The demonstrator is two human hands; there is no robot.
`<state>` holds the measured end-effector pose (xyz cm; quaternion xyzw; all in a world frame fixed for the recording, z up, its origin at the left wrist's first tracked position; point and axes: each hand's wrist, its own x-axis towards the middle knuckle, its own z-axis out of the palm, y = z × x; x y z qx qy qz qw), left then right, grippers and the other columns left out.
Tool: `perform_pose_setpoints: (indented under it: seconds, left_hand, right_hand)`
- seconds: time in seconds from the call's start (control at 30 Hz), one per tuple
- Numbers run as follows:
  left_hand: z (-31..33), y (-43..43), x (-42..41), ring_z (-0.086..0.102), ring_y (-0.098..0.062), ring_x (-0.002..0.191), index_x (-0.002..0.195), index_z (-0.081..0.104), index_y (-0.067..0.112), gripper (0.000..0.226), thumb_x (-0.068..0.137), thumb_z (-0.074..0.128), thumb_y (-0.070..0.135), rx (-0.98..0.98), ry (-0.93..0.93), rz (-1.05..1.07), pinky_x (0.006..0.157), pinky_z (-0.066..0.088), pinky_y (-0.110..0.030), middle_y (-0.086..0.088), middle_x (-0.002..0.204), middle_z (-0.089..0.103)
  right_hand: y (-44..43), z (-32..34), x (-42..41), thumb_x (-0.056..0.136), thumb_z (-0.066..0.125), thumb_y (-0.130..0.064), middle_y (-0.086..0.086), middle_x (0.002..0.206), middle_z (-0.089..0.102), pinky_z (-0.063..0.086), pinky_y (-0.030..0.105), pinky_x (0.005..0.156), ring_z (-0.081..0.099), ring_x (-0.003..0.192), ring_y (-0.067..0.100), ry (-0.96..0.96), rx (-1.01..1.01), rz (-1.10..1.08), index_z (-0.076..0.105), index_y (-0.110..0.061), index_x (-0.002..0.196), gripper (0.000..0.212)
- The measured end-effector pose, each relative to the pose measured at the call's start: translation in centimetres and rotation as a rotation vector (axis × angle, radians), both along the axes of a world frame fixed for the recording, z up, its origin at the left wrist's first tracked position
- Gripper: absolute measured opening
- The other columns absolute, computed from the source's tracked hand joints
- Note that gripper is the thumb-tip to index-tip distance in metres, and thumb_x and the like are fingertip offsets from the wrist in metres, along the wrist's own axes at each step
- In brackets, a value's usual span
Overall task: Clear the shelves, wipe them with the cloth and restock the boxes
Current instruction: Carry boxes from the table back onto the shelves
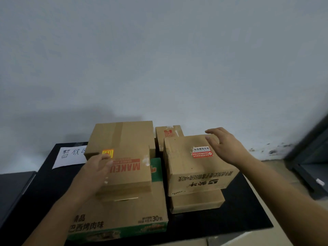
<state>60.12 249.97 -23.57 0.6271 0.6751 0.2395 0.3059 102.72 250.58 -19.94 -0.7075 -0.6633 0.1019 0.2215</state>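
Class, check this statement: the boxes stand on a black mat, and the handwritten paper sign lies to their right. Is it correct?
One detail is wrong. In the head view the paper sign lies to the left of the boxes, not the right. They do stand on the black mat.

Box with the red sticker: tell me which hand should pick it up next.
Right, probably. The right hand is open above the red-sticker box, at its far corner; the left hand is at the MAKEUP box.
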Motion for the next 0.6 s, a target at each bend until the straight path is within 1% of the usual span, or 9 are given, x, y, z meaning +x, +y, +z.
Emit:
perform_pose_setpoints:
  seconds: [0.07, 0.2, 0.23, 0.3, 0.33, 0.4, 0.47, 0.53, 0.6]
  left_hand:
    - [-0.7, 0.1, 0.1, 0.069, -0.013, 0.091, 0.131, 0.053, 0.032, 0.033, 0.100, 0.054, 0.042, -0.023, -0.001, 0.017, 0.081, 0.061, -0.045, 0.006, 0.122, 0.060]
    - [-1.8, 0.7, 0.0, 0.066, -0.010, 0.086, 0.133, 0.052, 0.029, 0.036, 0.099, 0.054, 0.039, -0.013, 0.059, 0.059, 0.073, 0.059, -0.035, 0.005, 0.129, 0.054]
    - [-1.8, 0.9, 0.2, 0.066, -0.010, 0.088, 0.135, 0.051, 0.029, 0.037, 0.099, 0.054, 0.040, -0.004, 0.085, 0.074, 0.074, 0.059, -0.036, 0.005, 0.130, 0.054]
    - [-1.8, 1.4, 1.3, 0.062, -0.011, 0.101, 0.138, 0.050, 0.029, 0.040, 0.100, 0.053, 0.041, 0.016, 0.107, 0.084, 0.086, 0.057, -0.043, 0.005, 0.134, 0.053]
    - [-1.8, 1.6, 2.1, 0.058, -0.012, 0.107, 0.138, 0.050, 0.029, 0.040, 0.100, 0.053, 0.041, 0.035, 0.101, 0.074, 0.091, 0.053, -0.043, 0.005, 0.134, 0.054]
    - [-2.1, 1.8, 4.3, 0.055, -0.013, 0.109, 0.138, 0.051, 0.030, 0.039, 0.101, 0.053, 0.041, 0.075, 0.099, 0.022, 0.090, 0.047, -0.036, 0.004, 0.126, 0.057]
    - [-2.3, 2.1, 7.1, 0.054, -0.010, 0.103, 0.137, 0.050, 0.033, 0.036, 0.102, 0.052, 0.040, 0.088, 0.068, -0.022, 0.085, 0.043, -0.031, 0.006, 0.122, 0.057]
    - [-3.1, 2.6, 10.1, 0.055, -0.009, 0.106, 0.143, 0.047, 0.034, 0.041, 0.102, 0.051, 0.041, 0.043, -0.032, -0.071, 0.086, 0.045, -0.031, 0.007, 0.131, 0.057]
    - [-4.1, 3.0, 12.9, 0.053, -0.010, 0.123, 0.149, 0.039, 0.037, 0.050, 0.101, 0.051, 0.044, -0.020, -0.097, -0.126, 0.100, 0.048, -0.038, 0.013, 0.143, 0.050]
  right_hand:
    - [0.8, -0.9, 0.9, 0.105, 0.044, -0.045, -0.006, 0.143, 0.053, 0.044, 0.037, 0.103, 0.051, 0.129, 0.014, -0.004, -0.023, -0.002, 0.055, -0.026, 0.140, 0.041]
    - [2.5, -2.4, 2.5, 0.105, 0.044, -0.045, -0.001, 0.143, 0.053, 0.044, 0.037, 0.103, 0.052, 0.128, 0.017, 0.021, -0.058, -0.029, 0.055, -0.023, 0.140, 0.043]
    - [2.8, -2.9, 3.0, 0.105, 0.044, -0.044, 0.000, 0.143, 0.053, 0.044, 0.037, 0.102, 0.053, 0.127, 0.018, 0.028, -0.068, -0.045, 0.055, -0.022, 0.141, 0.043]
    - [3.2, -3.7, 3.9, 0.105, 0.045, -0.043, 0.001, 0.146, 0.051, 0.044, 0.038, 0.103, 0.053, 0.128, 0.020, 0.039, -0.079, -0.090, 0.054, -0.022, 0.142, 0.044]
    - [3.4, -4.2, 4.3, 0.105, 0.046, -0.043, 0.002, 0.147, 0.050, 0.044, 0.039, 0.103, 0.053, 0.129, 0.022, 0.049, -0.087, -0.116, 0.053, -0.021, 0.143, 0.044]
    - [3.4, -4.9, 5.1, 0.105, 0.046, -0.043, 0.004, 0.150, 0.047, 0.043, 0.041, 0.105, 0.051, 0.132, 0.024, 0.069, -0.119, -0.173, 0.051, -0.021, 0.145, 0.045]
    - [3.4, -5.5, 6.1, 0.105, 0.047, -0.043, 0.004, 0.152, 0.044, 0.043, 0.043, 0.106, 0.050, 0.133, 0.025, 0.088, -0.157, -0.235, 0.050, -0.022, 0.146, 0.046]
    - [3.3, -6.0, 7.2, 0.104, 0.048, -0.044, 0.005, 0.153, 0.042, 0.042, 0.043, 0.107, 0.050, 0.133, 0.026, 0.112, -0.168, -0.289, 0.050, -0.023, 0.145, 0.046]
    - [3.3, -6.7, 8.1, 0.104, 0.049, -0.043, 0.007, 0.155, 0.040, 0.042, 0.044, 0.108, 0.049, 0.134, 0.028, 0.138, -0.199, -0.328, 0.048, -0.023, 0.146, 0.047]
